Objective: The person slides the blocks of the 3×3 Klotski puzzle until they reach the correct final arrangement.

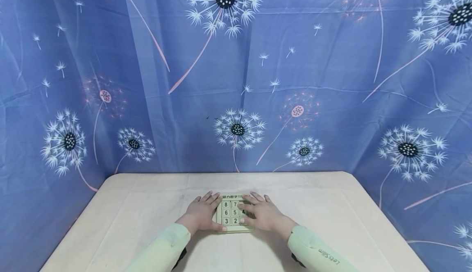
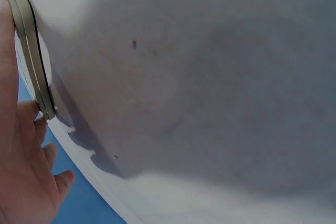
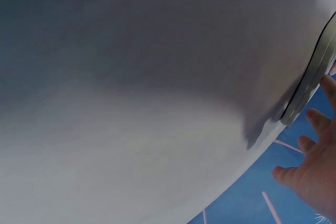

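A pale green number sliding puzzle (image 1: 235, 230) lies flat on the table, its square tiles printed with black digits; 8, 7, 6, 5, 4, 3 and 2 can be read. My left hand (image 1: 200, 214) holds its left side, thumb at the lower left corner and a finger near the upper left corner. Over the right side reaches my right hand (image 1: 267, 214), fingers extended, thumb and fingertips on or just above the right-hand tiles, partly hiding them. The wrist views show only the puzzle's side edge (image 2: 37, 61) beside the left hand and its opposite edge (image 3: 310, 80) beside the right.
A cream-covered table (image 1: 147, 206) with rounded back corners spreads around the puzzle. Blue curtain cloth (image 1: 191, 132) with dandelion prints hangs behind it and on both sides. Light green sleeves (image 1: 313, 247) cover both forearms.
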`<action>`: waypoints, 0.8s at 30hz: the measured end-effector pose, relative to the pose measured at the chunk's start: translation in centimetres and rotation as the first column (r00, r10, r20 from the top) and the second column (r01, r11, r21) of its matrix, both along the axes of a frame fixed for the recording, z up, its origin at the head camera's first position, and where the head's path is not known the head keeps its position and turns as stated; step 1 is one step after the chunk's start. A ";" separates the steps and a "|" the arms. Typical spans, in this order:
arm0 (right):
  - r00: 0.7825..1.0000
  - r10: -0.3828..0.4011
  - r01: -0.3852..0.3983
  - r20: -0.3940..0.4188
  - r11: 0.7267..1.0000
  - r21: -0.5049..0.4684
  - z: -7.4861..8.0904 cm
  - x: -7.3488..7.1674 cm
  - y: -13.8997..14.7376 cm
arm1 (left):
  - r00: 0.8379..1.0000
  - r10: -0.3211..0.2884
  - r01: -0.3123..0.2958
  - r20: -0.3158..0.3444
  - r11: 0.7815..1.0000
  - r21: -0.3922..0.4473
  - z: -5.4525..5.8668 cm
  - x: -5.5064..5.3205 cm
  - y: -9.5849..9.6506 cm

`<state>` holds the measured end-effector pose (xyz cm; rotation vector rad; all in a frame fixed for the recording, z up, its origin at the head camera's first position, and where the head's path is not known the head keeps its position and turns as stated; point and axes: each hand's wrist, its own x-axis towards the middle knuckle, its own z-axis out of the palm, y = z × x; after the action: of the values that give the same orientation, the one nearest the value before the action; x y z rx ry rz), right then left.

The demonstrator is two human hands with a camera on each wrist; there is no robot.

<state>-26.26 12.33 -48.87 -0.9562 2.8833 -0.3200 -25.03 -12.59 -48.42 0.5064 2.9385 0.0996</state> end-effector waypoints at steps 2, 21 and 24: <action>1.000 -0.002 0.002 -0.002 1.000 0.001 -0.1 -0.1 0.0 | 1.000 0.003 -0.003 0.004 1.000 0.001 0.0 0.0 0.0; 1.000 0.010 -0.011 -0.004 1.000 -0.024 0.3 0.2 -0.4 | 1.000 -0.005 0.005 0.009 1.000 0.012 0.1 0.1 0.0; 1.000 0.011 -0.012 -0.007 1.000 -0.024 0.2 0.1 -0.4 | 1.000 -0.003 0.003 0.010 1.000 0.012 0.1 0.1 0.0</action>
<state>-26.16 11.90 -48.64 -0.9790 2.8852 -0.3519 -24.90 -12.55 -48.36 0.5098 2.9287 0.1192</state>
